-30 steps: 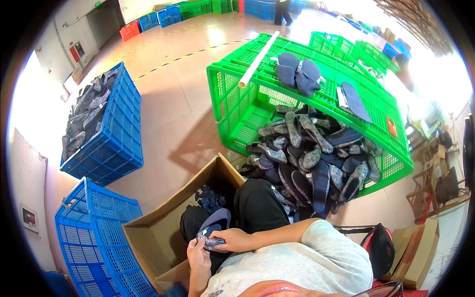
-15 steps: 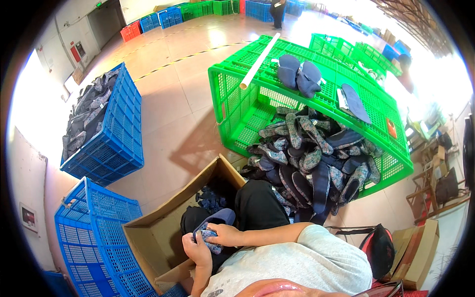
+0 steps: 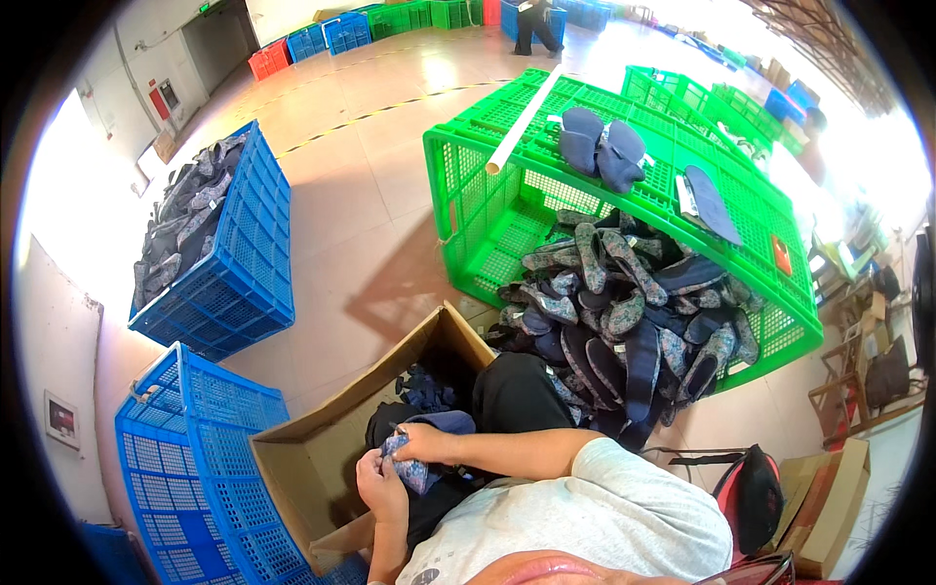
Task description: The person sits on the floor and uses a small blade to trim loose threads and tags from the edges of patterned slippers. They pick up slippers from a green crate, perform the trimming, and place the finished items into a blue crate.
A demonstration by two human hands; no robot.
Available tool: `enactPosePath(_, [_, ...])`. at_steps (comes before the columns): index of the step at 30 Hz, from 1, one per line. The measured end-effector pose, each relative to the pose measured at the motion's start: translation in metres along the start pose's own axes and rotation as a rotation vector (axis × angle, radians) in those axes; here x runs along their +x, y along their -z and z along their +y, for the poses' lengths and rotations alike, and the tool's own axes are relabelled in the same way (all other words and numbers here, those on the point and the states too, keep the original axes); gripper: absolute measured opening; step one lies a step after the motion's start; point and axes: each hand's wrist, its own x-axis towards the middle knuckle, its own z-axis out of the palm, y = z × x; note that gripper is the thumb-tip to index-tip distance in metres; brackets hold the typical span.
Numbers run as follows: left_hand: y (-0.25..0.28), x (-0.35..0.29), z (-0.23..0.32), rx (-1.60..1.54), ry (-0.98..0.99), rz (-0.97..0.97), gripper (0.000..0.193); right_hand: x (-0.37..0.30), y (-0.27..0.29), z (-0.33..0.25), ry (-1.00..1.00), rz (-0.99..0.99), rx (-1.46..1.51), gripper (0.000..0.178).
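Note:
A slipper [image 3: 413,475] with a blue-grey sole and a patterned upper is above my lap, over the edge of an open cardboard box. My left hand [image 3: 378,482] pinches the patterned part from the near left side. From the right, my right hand [image 3: 425,444] lies across the slipper with its fingers closed on the same part. The fingertips of both hands are close together, and whether a small tool is between them is too small to tell. Inside the cardboard box [image 3: 322,456] lie dark blue scraps [image 3: 429,392].
A green crate [image 3: 458,195] on its side spills patterned slippers [image 3: 624,312]. On top lie a white tube [image 3: 525,119], a pair of blue slippers [image 3: 602,148] and a single sole [image 3: 712,203]. Blue crates [image 3: 239,258] stand left, one filled with slippers. A black-red bag [image 3: 756,497] is at right.
My right hand has shifted towards the fingertips of my left, covering more of the slipper. The patterned part is turned and hangs lower. The whole view has moved slightly; a distant person has stepped.

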Motion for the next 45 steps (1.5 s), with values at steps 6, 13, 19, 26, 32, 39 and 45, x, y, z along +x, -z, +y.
enactPosePath(6, [-0.005,-0.021,-0.011,-0.793,0.697,-0.090,0.014,0.010,0.022,-0.004,-0.295,-0.085,0.380,0.019])
enactPosePath(13, [-0.003,-0.044,-0.003,-1.027,0.615,-0.166,0.022,0.008,0.015,0.001,-0.245,-0.006,0.420,0.028])
enactPosePath(19, [-0.002,-0.042,0.004,-1.048,0.599,-0.144,0.028,0.004,0.020,-0.006,-0.297,-0.068,0.593,0.019])
enactPosePath(26, [0.000,-0.032,0.010,-0.972,0.638,-0.173,0.030,0.003,0.016,0.006,-0.169,0.105,0.477,0.017])
enactPosePath(32, [0.005,-0.033,0.005,-0.894,0.675,-0.248,0.022,0.001,0.005,0.012,-0.013,0.242,0.365,0.023])
enactPosePath(39, [-0.007,-0.039,0.005,-0.613,0.588,-0.130,0.020,0.007,-0.001,0.019,0.003,0.278,0.304,0.025])
enactPosePath(45, [-0.001,-0.036,0.004,-0.536,0.593,-0.070,0.019,-0.001,-0.013,0.020,0.113,0.411,0.121,0.025])
